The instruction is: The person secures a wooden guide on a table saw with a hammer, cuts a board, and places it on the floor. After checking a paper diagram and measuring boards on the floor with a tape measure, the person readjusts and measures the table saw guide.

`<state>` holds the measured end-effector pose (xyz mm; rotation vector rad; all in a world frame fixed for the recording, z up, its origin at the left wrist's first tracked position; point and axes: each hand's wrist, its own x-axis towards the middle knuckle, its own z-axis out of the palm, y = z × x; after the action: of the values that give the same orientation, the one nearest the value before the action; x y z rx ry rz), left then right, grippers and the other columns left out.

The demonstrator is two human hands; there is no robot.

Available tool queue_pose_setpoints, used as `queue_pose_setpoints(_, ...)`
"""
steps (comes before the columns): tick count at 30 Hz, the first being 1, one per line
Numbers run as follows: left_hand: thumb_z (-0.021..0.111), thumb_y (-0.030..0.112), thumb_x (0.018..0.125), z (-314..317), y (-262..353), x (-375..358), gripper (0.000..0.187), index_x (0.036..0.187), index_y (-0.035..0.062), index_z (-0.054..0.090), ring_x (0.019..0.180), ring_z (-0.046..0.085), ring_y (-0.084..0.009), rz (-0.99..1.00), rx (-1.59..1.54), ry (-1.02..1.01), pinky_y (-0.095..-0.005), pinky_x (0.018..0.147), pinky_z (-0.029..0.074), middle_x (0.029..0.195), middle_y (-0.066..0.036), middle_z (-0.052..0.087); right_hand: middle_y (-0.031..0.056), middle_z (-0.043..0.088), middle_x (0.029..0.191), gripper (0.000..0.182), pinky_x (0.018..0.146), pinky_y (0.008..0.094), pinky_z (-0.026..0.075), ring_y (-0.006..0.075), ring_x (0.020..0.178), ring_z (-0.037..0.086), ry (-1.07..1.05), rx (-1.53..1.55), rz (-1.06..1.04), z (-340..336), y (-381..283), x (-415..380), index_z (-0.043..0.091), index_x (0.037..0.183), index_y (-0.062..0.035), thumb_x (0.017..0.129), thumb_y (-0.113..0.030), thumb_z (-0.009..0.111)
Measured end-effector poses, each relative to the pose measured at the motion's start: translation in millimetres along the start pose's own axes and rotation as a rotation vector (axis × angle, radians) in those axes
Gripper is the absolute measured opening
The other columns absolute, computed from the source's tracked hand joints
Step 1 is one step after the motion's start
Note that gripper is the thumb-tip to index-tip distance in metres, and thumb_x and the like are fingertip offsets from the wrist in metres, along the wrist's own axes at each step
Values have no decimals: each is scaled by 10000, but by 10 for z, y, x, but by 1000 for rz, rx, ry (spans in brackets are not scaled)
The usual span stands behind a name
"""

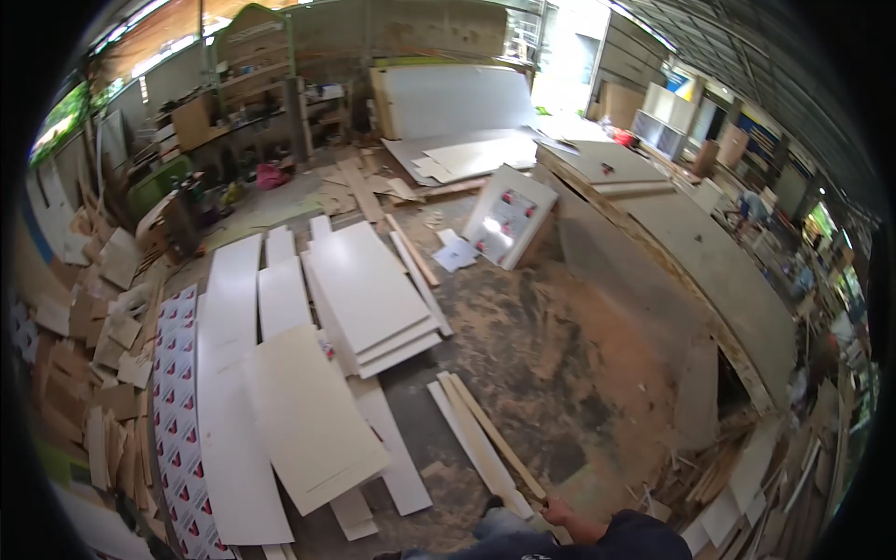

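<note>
At the bottom edge, my right hand (566,515) reaches out from a dark sleeve, its fingers closed at the near end of a narrow wooden strip (493,433). The strip slants away from me along the floor. Beside it on the left lies a longer white board strip (467,439), close to my leg (504,525). My left hand is out of view. Further left, a cream panel (313,420) rests across several long white boards (229,401). Behind it is a stack of white panels (369,289).
A board printed with red logos (177,420) lies at far left, near piled offcuts (117,327). A big worktable (686,243) stands on the right, with a white cabinet panel (509,215) leaning near its far end. Sawdust covers the floor (532,327). Scrap wood (719,481) lies at lower right.
</note>
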<state>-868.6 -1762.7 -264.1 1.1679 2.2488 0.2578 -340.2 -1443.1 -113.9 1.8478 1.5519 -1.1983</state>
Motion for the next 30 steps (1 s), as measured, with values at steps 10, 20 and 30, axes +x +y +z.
queue_pose_setpoints(10, 701, 166, 823, -93, 2637, 1264, 384, 1145, -29, 628, 622, 653, -204, -288, -858, -118, -317, 532, 523, 822, -113, 649, 216, 612, 1220, 620, 729, 423, 562, 293, 844, 683, 158, 313, 318, 68, 1575, 566, 348, 1477, -62, 932, -267, 562)
queue_pose_setpoints(20, 702, 237, 832, -61, 2898, 2161, 277, 962, -7, 716, 723, 706, -247, 274, -90, -365, -368, 630, 560, 761, -135, 708, 252, 437, 1395, 712, 970, 495, 489, 417, 1050, 625, 20, 655, 276, -1518, 465, 1566, 397, 1441, -25, 916, -448, 625)
queue_pose_setpoints(30, 673, 235, 797, -365, 4879, 4781, 274, 884, -22, 709, 582, 670, -246, -88, -366, -245, -388, 542, 541, 732, -154, 691, 178, 666, 1103, 579, 881, 459, 510, 288, 1017, 660, 421, 554, 333, -3109, 271, 1900, 630, 1191, -30, 872, -513, 643)
